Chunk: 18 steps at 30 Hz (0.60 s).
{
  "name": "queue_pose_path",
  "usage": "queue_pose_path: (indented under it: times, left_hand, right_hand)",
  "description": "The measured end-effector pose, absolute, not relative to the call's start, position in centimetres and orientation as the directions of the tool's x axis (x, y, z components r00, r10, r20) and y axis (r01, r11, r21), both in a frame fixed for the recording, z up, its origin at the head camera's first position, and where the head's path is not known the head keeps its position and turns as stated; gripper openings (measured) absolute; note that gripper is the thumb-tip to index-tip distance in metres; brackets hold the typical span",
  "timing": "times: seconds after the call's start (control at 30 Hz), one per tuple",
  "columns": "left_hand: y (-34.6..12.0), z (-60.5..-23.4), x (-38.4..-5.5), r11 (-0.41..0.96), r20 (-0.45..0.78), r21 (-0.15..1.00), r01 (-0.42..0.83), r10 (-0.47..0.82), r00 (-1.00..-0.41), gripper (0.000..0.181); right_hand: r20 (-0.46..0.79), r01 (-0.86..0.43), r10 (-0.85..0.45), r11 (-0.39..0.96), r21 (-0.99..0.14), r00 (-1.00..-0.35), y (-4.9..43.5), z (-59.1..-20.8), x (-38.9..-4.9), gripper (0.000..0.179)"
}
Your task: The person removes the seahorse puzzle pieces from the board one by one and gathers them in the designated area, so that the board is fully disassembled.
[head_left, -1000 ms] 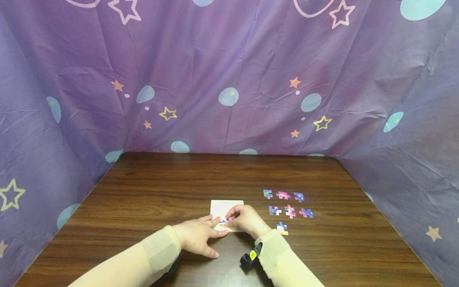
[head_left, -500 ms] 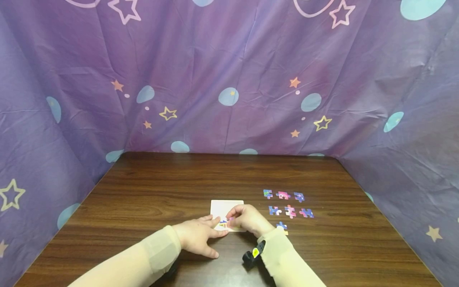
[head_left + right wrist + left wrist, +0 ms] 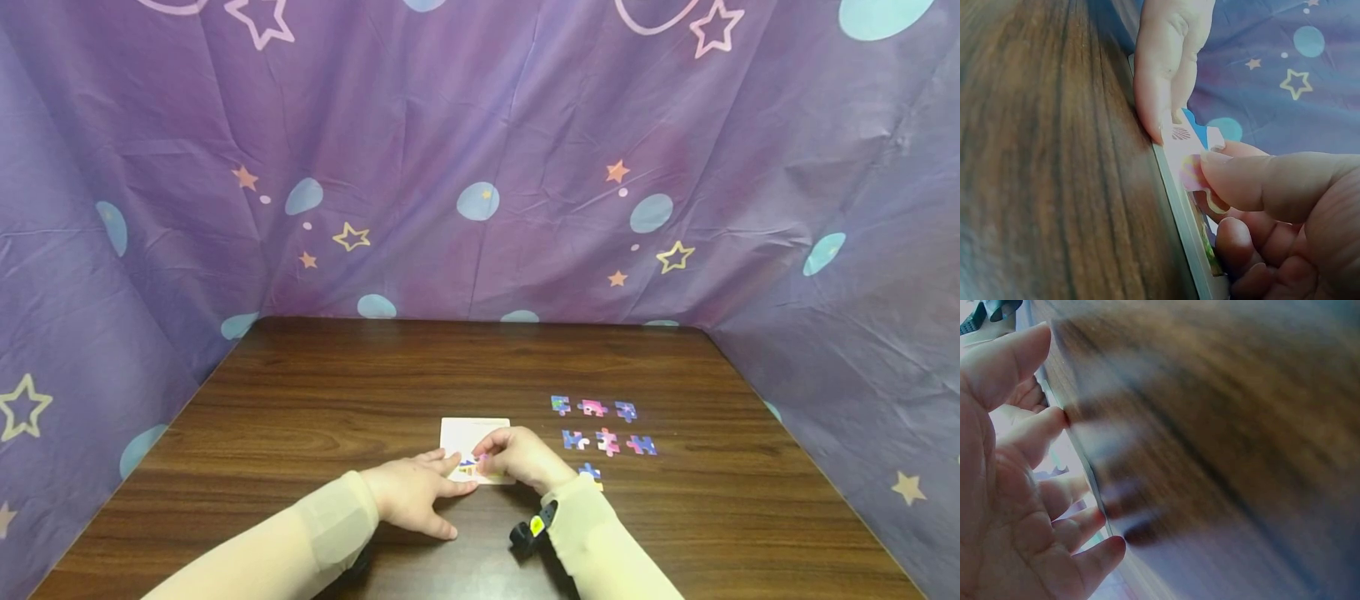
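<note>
A small white puzzle board (image 3: 471, 432) lies flat near the front middle of the brown table. My left hand (image 3: 411, 497) rests on its left side with spread, nearly straight fingers. Over the board's lower part, my right hand (image 3: 525, 461) pinches a pinkish puzzle piece (image 3: 1192, 171) between thumb and fingers, low against the board. Beside it, a white and blue puzzle piece (image 3: 1196, 129) sits near the left fingertips. In the head view, the right fingers cover much of the board's lower right, so the held piece's exact fit is hidden.
Several loose puzzle pieces lie to the right: a back row with a pink piece (image 3: 592, 408), a middle row with a pink and white piece (image 3: 607, 442), and a blue and yellow piece (image 3: 589, 475) by the right wrist. A purple cloth (image 3: 480, 267) surrounds the table (image 3: 337, 367).
My right hand and wrist have shifted slightly to the right, and more of the coloured pieces shows on the board's lower part. My left hand has stayed in place.
</note>
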<state>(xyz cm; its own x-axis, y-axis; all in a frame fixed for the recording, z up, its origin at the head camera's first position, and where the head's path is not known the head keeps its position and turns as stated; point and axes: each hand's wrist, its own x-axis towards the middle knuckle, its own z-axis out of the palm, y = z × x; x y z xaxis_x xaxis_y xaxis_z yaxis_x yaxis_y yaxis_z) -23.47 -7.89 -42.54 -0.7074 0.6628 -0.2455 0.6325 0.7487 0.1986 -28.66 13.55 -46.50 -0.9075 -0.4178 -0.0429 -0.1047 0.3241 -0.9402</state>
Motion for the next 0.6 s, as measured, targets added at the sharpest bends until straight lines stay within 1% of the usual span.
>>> queue_pose_path:
  times: [0.3,0.6]
  left_hand:
    - [-7.93,-42.60,-23.48,0.748,-0.244,0.201,0.632,0.663,-0.708,0.068]
    - [-7.92,-42.73,-23.58,0.756,-0.256,0.205,0.621,0.654,-0.712,0.068]
  right_hand:
    - [-0.016,-0.120,-0.407,0.305,-0.945,-0.913,13.40,-46.59,-28.70,0.021]
    - [-0.031,-0.058,-0.374,0.225,-0.973,-0.927,13.80,-46.57,-28.83,0.027]
